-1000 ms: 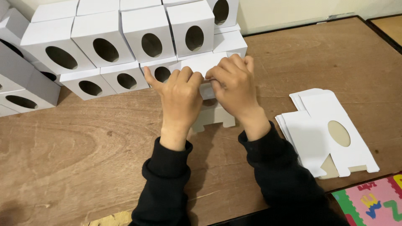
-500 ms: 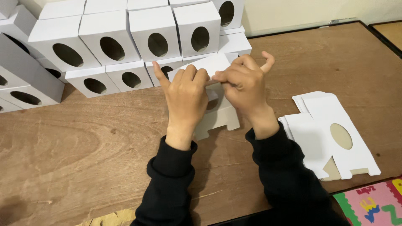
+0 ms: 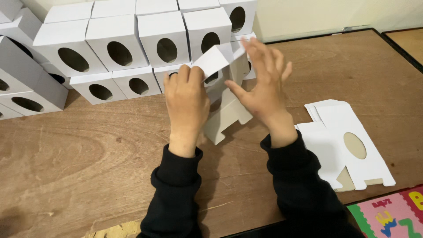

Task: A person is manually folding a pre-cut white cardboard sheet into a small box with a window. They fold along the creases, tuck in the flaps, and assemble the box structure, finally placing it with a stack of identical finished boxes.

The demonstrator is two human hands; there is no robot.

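Over the bench (image 3: 79,176), just in front of the stacked boxes (image 3: 132,48), both hands are up on a half-folded white carton (image 3: 227,110). Left hand (image 3: 187,99) has its fingers curled over a top flap (image 3: 213,61), pinching it at the near edge, so that hand is closed on the carton. Right hand (image 3: 264,88) is spread wide, fingers fanned and a little blurred, thumb pointing in toward the carton's side, palm just beside it; whether the fingertips actually touch the flap, I cannot tell. The carton stands tilted between the two hands, its lower tabs resting on the bench, its upper end lifted against the front row of boxes. Those boxes are white, each with an oval window, piled in rows along the far edge behind the carton. Right of the carton, near the right wrist, lies a pile of flat blanks (image 3: 348,145), white, with an oval cut-out showing in the top one. Past the blanks, at the near corner, a pink foam mat (image 3: 387,216) with coloured letters peeks in. Both black sleeves (image 3: 176,194) come up from the near edge.
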